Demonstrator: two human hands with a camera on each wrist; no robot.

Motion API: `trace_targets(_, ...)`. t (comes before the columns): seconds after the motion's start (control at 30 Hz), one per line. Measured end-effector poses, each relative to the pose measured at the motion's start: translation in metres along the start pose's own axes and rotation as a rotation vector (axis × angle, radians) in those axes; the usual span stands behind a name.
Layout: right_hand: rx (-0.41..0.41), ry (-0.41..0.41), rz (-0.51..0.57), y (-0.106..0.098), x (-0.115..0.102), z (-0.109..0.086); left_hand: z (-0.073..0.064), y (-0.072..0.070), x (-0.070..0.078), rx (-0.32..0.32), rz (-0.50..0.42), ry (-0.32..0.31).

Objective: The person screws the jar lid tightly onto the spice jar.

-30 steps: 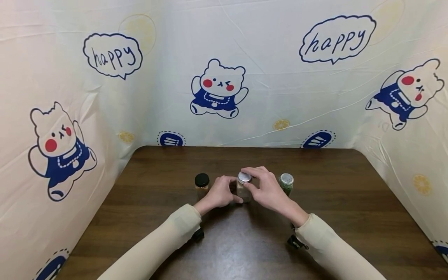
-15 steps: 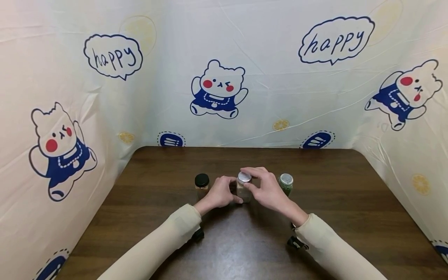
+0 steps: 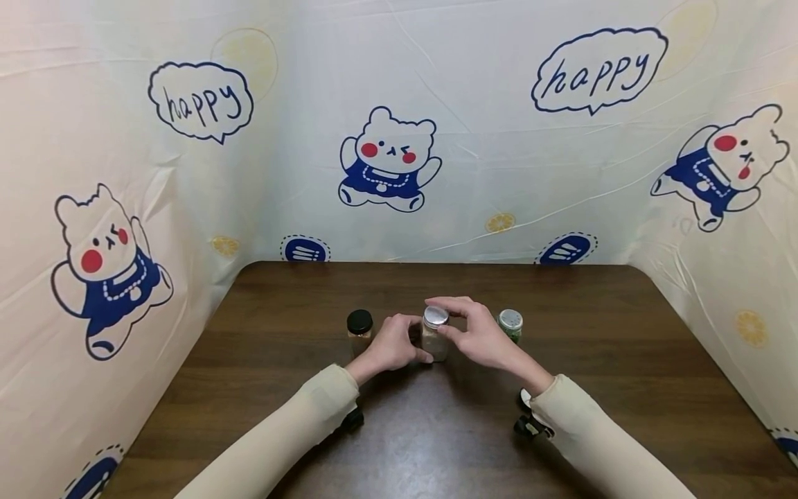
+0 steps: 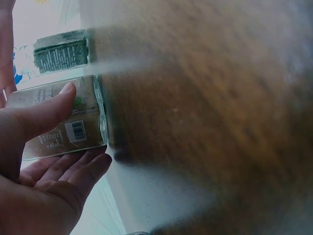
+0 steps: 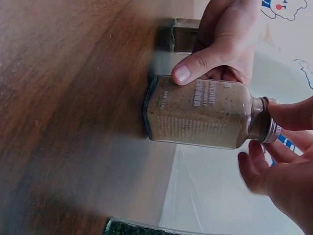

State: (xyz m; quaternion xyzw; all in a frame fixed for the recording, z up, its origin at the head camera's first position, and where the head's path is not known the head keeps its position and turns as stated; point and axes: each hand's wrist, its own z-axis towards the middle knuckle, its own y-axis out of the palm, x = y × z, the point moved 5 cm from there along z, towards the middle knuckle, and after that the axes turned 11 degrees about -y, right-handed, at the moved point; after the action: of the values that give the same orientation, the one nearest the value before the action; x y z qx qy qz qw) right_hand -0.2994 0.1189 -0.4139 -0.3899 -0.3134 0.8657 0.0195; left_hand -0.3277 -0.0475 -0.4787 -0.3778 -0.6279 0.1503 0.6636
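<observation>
Two hands on a square clear-glass spice jar (image 3: 434, 337) of pale speckled seasoning with a silver metal lid.

The jar stands upright mid-table on the dark brown wooden table (image 3: 598, 360). The left hand (image 3: 391, 344) curls round its body; the right hand (image 3: 480, 333) pinches the lid. A black-lidded jar (image 3: 359, 330) stands left, a green-filled one (image 3: 510, 327) right. Cartoon-bear sheeting (image 3: 389, 159) walls the table.
</observation>
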Motion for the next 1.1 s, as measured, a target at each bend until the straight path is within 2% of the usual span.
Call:
trace_targets(0.37, 0.018, 0.052, -0.007, -0.0001, 0.0044, -0.0007, -0.0004, -0.0013, 0.0013, 0.002, 0.009, 0.008)
trace_targets(0.53, 0.036, 0.087, 0.028, -0.0002, 0.0068, -0.0026, -0.0009, -0.0002, 0.001, -0.015, 0.006, -0.006)
trace_targets(0.87, 0.03, 0.027, 0.072, -0.0002, 0.0073, -0.0026, -0.0009, -0.0002, 0.0009, -0.011, 0.008, -0.003)
trace_targets(1.1, 0.015, 0.075, 0.07, 0.001, 0.0084, -0.0033, -0.0023, -0.0003, 0.0013, -0.011, 0.006, -0.008)
